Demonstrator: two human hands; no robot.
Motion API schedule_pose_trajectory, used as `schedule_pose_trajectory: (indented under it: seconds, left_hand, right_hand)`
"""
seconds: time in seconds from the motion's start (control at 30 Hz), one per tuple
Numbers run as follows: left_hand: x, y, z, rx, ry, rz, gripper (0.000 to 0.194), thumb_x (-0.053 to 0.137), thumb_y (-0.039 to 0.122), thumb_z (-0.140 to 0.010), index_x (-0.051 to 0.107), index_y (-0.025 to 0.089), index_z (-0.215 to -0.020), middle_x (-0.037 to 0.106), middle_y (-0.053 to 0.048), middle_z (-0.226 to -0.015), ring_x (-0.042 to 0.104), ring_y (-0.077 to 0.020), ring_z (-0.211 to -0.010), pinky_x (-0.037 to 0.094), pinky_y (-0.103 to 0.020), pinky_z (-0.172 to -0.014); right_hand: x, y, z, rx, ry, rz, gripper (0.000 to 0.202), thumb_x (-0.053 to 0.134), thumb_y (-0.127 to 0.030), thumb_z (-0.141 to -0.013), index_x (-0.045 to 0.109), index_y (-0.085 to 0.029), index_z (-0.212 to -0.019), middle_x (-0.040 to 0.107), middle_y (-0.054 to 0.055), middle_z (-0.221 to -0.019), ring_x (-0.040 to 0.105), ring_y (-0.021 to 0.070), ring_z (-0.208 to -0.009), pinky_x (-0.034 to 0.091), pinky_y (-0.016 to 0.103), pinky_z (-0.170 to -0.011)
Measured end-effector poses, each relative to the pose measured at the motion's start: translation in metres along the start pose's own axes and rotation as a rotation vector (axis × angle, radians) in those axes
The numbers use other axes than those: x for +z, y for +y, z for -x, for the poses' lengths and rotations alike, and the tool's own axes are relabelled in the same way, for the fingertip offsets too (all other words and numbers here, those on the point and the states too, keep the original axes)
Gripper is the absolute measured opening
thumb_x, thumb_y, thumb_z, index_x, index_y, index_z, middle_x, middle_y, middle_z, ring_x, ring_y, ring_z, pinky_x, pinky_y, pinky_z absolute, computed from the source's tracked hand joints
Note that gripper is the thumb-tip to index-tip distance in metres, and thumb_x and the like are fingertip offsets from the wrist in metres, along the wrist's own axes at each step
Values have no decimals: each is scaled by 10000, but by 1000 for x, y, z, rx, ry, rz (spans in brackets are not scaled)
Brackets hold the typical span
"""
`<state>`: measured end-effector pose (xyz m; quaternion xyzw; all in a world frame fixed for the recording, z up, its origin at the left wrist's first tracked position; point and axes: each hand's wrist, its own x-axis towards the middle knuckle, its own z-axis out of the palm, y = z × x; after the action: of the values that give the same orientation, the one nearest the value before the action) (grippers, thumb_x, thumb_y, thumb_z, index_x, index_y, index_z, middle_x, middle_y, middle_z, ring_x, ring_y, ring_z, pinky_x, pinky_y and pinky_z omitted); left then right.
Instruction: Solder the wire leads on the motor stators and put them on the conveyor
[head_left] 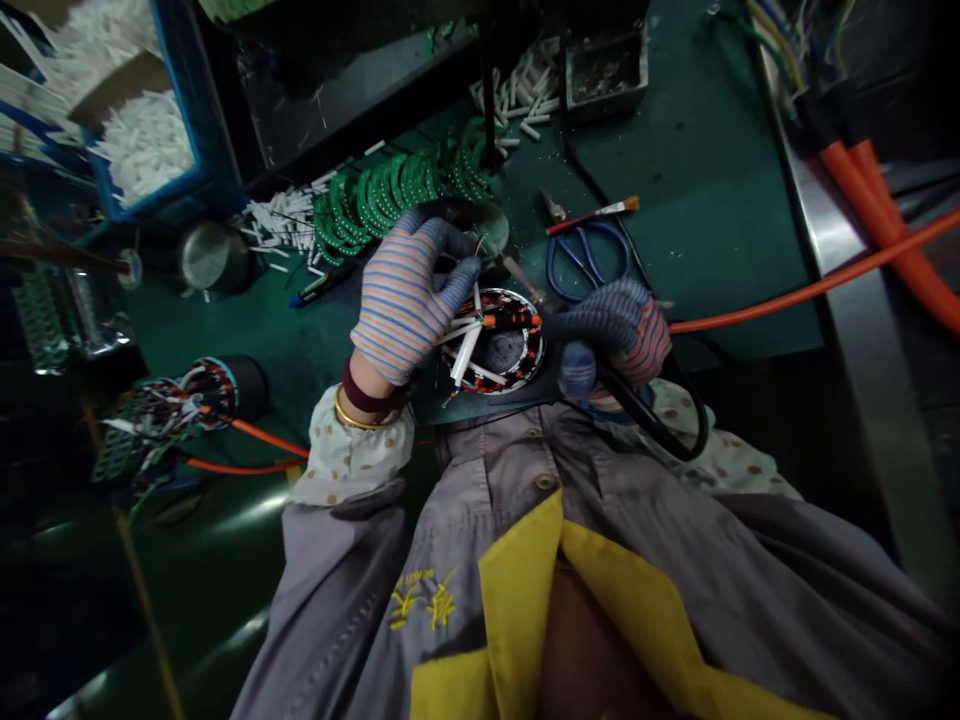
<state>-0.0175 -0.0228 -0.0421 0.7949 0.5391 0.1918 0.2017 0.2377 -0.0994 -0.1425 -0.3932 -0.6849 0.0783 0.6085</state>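
My left hand point(409, 290), in a striped glove with grey fingertips, is closed in a pinch on a thin wire point(478, 243), partly hidden by the fingers. Below the fingertips lies a round motor stator point(534, 372), its ring wound with red, black and white wires. White sleeves point(466, 355) on wire ends stick out over it. My right hand point(626, 330), gloved alike, is wrapped round a black-covered cable point(562, 325) whose orange-and-black end reaches over the stator. Beneath that hand hangs a black loop point(694, 440).
Blue-handled scissors point(589, 265) and a brush point(592, 215) lie beyond my right hand. Green rings point(390, 200) and white sleeves point(281, 225) line the back. A second stator point(225, 385) stands left, a metal cup point(214, 257) behind it. An orange cable point(787, 295) crosses the right edge.
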Motion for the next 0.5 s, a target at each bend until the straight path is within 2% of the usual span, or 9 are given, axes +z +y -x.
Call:
schedule_pose_trajectory:
  seconds: [0.1,0.17,0.27,0.4,0.47,0.5]
  left_hand:
    - [5,-2,2,-1,51,40,296,790,678,-1066,728,388,-1064,804,-93,-1236,738,-430,-1175,646,-693,-1055]
    - [9,0,6,-9,81,31,287,751,675,-1106,733,388,-1100,797,-94,-1267,726,-430,-1218,647,-696,-1083]
    - [10,5,9,-18,72,-1,303,706,686,-1134,749,386,-1126,779,-110,-1315,718,-442,-1251,639,-715,-1109]
    - [8,2,6,-23,48,3,363,766,744,-1066,777,385,-1118,766,-133,-1328,700,-469,-1241,619,-758,-1113]
    - [9,-4,5,-29,65,34,370,813,748,-1020,788,389,-1107,771,-133,-1324,690,-474,-1233,612,-767,-1101]
    - [9,-7,4,-27,72,56,366,832,746,-999,793,397,-1101,775,-128,-1311,684,-479,-1233,605,-774,-1098]
  right_hand:
    - [-2,-3,-6,-66,35,-1,340,612,-563,-1213,891,-379,-1146,637,8,-776,613,240,-754,430,418,-707]
    - [-4,-4,-8,-31,-35,32,405,573,-619,-1224,902,-396,-1144,645,15,-765,614,250,-747,446,431,-721]
    - [-5,-5,-4,54,-117,135,607,456,-746,-1217,925,-395,-1056,652,50,-747,647,276,-768,492,459,-752]
    - [-2,-5,8,102,-44,196,725,350,-770,-1217,911,-384,-968,661,69,-744,676,289,-779,523,470,-767]
    - [-1,-4,11,137,-70,189,748,314,-789,-1209,916,-393,-1008,661,75,-761,696,303,-808,547,484,-797]
    - [-1,-2,11,169,-129,191,743,310,-791,-1205,923,-396,-1060,670,81,-789,714,314,-848,564,495,-824]
